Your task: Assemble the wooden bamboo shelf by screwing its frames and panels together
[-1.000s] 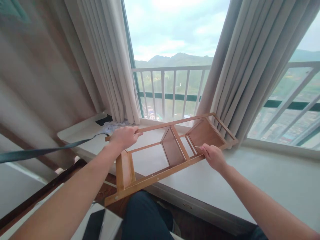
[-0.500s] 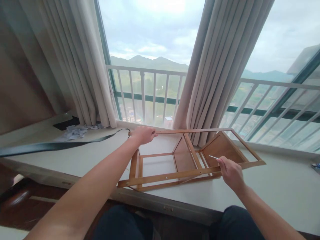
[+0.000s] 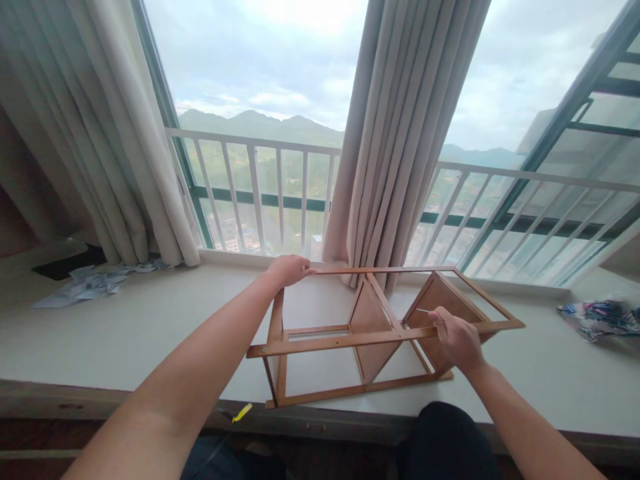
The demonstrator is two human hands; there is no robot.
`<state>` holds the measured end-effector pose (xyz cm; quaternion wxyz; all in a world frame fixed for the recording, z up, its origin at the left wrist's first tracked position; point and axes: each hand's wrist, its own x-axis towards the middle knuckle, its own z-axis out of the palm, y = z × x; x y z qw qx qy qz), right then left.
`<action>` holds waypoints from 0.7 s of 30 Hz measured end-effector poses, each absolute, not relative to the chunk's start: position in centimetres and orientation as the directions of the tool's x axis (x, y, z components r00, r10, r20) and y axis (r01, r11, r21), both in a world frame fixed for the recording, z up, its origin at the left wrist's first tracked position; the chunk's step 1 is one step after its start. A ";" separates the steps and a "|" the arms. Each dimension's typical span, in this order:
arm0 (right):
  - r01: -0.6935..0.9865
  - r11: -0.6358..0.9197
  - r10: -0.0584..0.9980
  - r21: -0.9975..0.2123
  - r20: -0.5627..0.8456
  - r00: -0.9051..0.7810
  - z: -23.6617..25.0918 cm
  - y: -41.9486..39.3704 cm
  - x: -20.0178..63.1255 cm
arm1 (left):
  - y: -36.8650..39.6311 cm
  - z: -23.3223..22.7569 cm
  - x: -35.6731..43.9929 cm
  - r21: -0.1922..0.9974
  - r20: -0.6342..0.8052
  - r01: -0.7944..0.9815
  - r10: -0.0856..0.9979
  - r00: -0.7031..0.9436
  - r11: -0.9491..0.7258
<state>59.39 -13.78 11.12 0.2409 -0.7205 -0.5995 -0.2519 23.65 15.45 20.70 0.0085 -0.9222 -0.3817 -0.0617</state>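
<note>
A brown wooden shelf frame [image 3: 320, 344] with flat inner panels lies on its side on the white window ledge. My left hand [image 3: 290, 270] is closed around the left end of its far rail. My right hand [image 3: 456, 337] is closed on a thin metal rod [image 3: 424, 311], whose bare tip points left. This hand is at the near upper rail, towards the frame's right part. Whether it also grips the rail I cannot tell. A screw head shows at the near rail's left end.
Crumpled clear plastic [image 3: 83, 285] lies on the ledge [image 3: 165, 320] at the left, and a striped bundle in plastic [image 3: 600, 319] at the right. Curtains [image 3: 395, 147] and a white railing [image 3: 260, 142] stand behind. A yellow tag [image 3: 242, 413] shows by the ledge's front edge.
My view has swung right. The shelf frame has tilted, its lower near rail now showing further below the upper one. The dark strap at left has left view; a yellow tag has appeared.
</note>
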 end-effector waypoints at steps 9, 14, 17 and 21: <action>0.961 -0.259 0.754 -0.099 0.601 0.265 11.0 -13.3 59.1 | 13.2 23.7 14.9 0.288 0.411 0.661 0.713 0.567 -0.692; 0.961 -0.258 0.775 -0.104 0.571 0.270 11.7 -12.0 56.7 | 6.1 25.7 10.7 0.543 0.671 0.580 0.729 0.135 -0.607; 0.960 -0.260 0.784 -0.103 0.558 0.272 12.0 -11.0 54.9 | 1.9 24.5 8.8 0.618 0.676 0.531 0.736 0.017 -0.580; 0.959 -0.246 0.790 -0.138 0.545 0.281 12.3 -9.7 52.9 | -3.2 20.9 6.9 0.696 0.582 0.522 0.813 -0.009 -0.493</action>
